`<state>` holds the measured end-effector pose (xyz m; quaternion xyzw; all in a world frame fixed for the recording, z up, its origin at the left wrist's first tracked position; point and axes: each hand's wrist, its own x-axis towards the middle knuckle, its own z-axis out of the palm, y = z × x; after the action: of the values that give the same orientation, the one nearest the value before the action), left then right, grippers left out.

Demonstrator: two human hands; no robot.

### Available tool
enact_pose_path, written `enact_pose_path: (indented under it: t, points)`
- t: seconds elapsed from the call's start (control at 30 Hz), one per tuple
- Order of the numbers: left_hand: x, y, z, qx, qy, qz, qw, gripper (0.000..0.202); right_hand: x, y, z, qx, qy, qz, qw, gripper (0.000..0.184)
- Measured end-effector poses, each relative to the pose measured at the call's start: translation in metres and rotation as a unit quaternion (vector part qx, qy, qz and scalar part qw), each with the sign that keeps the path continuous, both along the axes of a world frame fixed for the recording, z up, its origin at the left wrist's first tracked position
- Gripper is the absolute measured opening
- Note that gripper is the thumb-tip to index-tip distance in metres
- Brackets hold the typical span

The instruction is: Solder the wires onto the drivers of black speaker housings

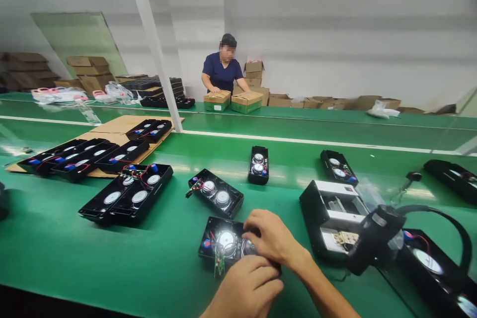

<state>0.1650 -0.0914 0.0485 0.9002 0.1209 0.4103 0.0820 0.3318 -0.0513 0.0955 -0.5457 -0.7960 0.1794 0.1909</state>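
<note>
A black speaker housing (219, 242) with two round silver drivers lies on the green belt (55, 238) right in front of me. A small green circuit board (219, 263) on red wires hangs at its near edge. My right hand (274, 238) is curled over the housing's right driver, fingertips pressing on it. My left hand (246, 288) sits just below, fingers folded against the housing's near right edge. Both hands hold this housing; its right end is hidden beneath them.
More open housings lie around: (216, 193), (258, 164), (338, 166), a pair (128, 195), and a row on cardboard (112, 126). A black-and-white box (331, 211) and a black corded tool (376, 238) are at my right. A co-worker (222, 69) handles cartons (246, 102) across the far belt.
</note>
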Motion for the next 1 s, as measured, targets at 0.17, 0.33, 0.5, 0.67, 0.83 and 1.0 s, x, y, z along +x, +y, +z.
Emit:
enact_pose_path:
  t: [0.17,0.33,0.5,0.67,0.83,1.0]
  points:
    - [-0.09,0.01,0.005,-0.074,-0.08,0.199,0.974,0.032,-0.009,-0.061,-0.046,0.039,-0.054,0.048,0.997,0.029]
    - [-0.126,0.063,-0.02,-0.077,-0.017,0.34,0.937,0.028,0.011,-0.086,-0.061,0.044,-0.101,0.035,0.993,0.035]
    - [-0.124,0.139,-0.026,0.004,0.118,0.289,0.95,0.03,0.032,-0.108,-0.042,0.014,-0.086,-0.005,0.996,0.031]
    - [-0.071,0.173,-0.017,-0.006,0.117,0.209,0.971,0.017,-0.003,-0.11,-0.051,0.148,0.028,0.019,0.988,0.032]
    - [0.001,0.164,-0.015,-0.04,0.104,0.151,0.982,0.013,-0.037,-0.085,-0.066,0.25,0.249,-0.091,0.931,0.016]
    - [0.0,0.137,0.002,-0.106,0.024,0.146,0.983,0.018,-0.019,-0.071,-0.045,0.094,0.289,-0.183,0.935,0.006]
